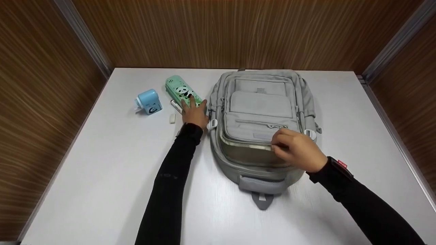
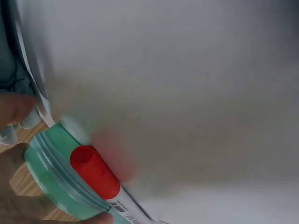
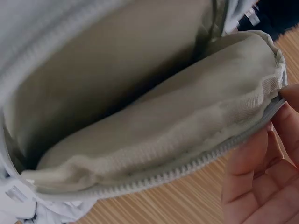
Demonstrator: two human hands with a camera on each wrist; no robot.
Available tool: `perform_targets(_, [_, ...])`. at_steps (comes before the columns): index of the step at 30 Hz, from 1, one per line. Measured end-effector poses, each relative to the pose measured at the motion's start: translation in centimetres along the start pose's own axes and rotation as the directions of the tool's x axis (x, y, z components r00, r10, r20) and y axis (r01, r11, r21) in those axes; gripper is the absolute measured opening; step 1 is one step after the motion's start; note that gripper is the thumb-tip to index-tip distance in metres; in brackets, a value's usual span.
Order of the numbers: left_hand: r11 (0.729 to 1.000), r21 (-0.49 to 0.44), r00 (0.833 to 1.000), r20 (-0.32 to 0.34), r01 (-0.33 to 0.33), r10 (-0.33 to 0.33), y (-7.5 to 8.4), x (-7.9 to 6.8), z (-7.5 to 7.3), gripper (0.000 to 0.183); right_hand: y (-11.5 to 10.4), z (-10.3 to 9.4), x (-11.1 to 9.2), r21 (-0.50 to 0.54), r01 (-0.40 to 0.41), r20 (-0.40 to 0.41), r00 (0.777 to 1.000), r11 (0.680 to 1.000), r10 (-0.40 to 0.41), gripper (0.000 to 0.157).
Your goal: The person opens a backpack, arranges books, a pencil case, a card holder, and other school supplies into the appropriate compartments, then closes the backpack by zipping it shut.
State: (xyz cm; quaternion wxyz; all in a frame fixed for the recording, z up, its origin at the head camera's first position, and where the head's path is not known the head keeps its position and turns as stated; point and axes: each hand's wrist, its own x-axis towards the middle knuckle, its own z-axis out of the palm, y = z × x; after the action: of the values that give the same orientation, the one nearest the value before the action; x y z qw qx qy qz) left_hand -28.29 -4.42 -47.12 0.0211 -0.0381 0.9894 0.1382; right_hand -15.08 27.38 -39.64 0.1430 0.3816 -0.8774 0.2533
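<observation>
A grey backpack (image 1: 262,102) lies on its back on the white table, its front pocket unzipped and gaping. My right hand (image 1: 298,149) pinches the zippered edge of that pocket; the right wrist view shows the pale lining (image 3: 159,126) inside and the fingers (image 3: 247,163) at the rim. To the left of the backpack, my left hand (image 1: 196,115) has its fingers spread over the near end of a green panda pencil case (image 1: 180,87). Beside the case lies a white marker (image 1: 176,106) with a red cap (image 2: 96,172).
A light blue panda-printed container (image 1: 149,102) lies left of the pencil case. A small white eraser (image 1: 172,118) sits near my left wrist. Wood-grain panels (image 1: 218,34) stand around the table (image 1: 102,177) at the back and sides.
</observation>
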Motion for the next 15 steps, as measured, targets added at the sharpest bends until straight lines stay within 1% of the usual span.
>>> perform_targets(5, [0.999,0.012,0.997,-0.070,-0.035,0.036,0.7,-0.2,0.2,0.052,0.1,-1.5,1.0,0.012,-0.021,-0.045,0.999,1.000,0.022,0.010])
perform_targets(7, [0.999,0.018,0.996,-0.084,-0.037,0.038,0.9,-0.2,0.3,0.048,0.1,-2.1,1.5,0.030,-0.032,-0.058,0.998,0.999,0.034,0.009])
perform_targets(12, [0.999,0.009,0.994,-0.101,-0.037,0.038,1.0,-0.3,0.1,0.047,-0.1,-3.3,2.8,0.059,-0.069,-0.071,0.995,0.996,0.074,0.008])
perform_targets(15, [0.998,-0.004,0.990,-0.127,-0.065,0.064,0.8,-0.3,-0.2,0.043,-0.2,-4.1,3.5,0.061,-0.102,-0.083,0.991,0.993,0.107,0.009])
